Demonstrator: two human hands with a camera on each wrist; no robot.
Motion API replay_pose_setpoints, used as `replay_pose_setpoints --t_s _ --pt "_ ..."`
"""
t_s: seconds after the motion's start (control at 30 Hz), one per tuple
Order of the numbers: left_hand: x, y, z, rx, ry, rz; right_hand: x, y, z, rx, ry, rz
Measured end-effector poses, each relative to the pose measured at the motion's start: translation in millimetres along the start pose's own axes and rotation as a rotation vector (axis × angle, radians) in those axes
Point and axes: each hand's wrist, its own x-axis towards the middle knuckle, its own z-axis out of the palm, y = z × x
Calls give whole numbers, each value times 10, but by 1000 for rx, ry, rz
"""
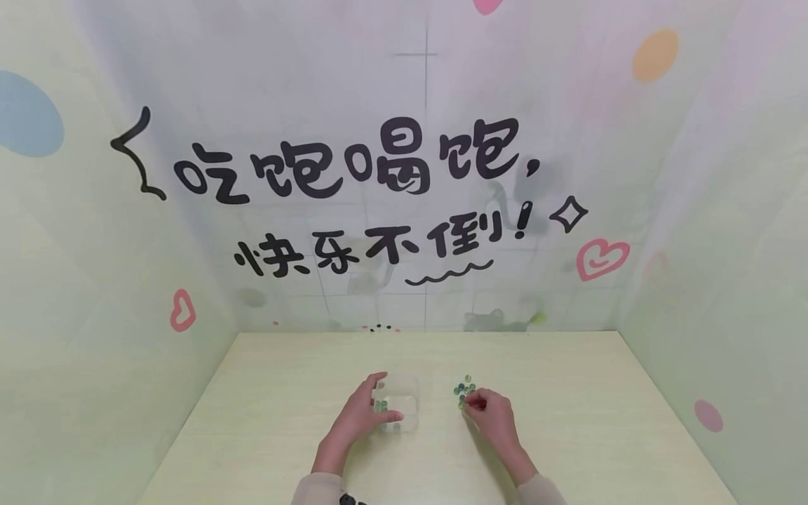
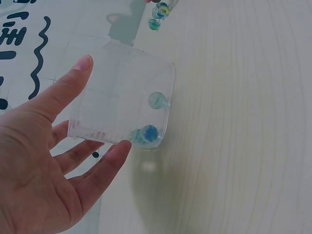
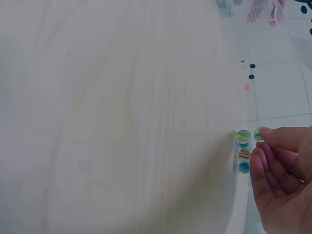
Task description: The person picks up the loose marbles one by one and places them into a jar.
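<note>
On the left of the table stands a clear plastic box (image 1: 410,405), and my left hand (image 1: 355,419) grips it between thumb and fingers. Several glass marbles lie inside; the left wrist view shows a pale green marble (image 2: 157,100) and a blue marble (image 2: 149,133) near its bottom. My right hand (image 1: 496,419) is at a small group of loose marbles (image 1: 468,379) to the right of the box. Between its thumb and fingertip it pinches a green glass marble (image 3: 259,135), seen in the right wrist view beside the other marbles (image 3: 243,137).
The pale wood-grain table (image 1: 568,393) runs back to a printed curtain (image 1: 353,301) with black writing, hearts and dots. Similar curtain walls rise along its left and right sides. A small dark object (image 1: 348,499) shows by the left sleeve.
</note>
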Motion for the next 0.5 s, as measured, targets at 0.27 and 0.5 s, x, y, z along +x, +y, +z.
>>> replay_pose_setpoints --t_s 0.27,0.5 --pt "4 6 3 9 0 12 10 -78 34 56 -14 -8" --pt "-2 -2 7 13 -2 9 12 -131 51 82 -16 -14"
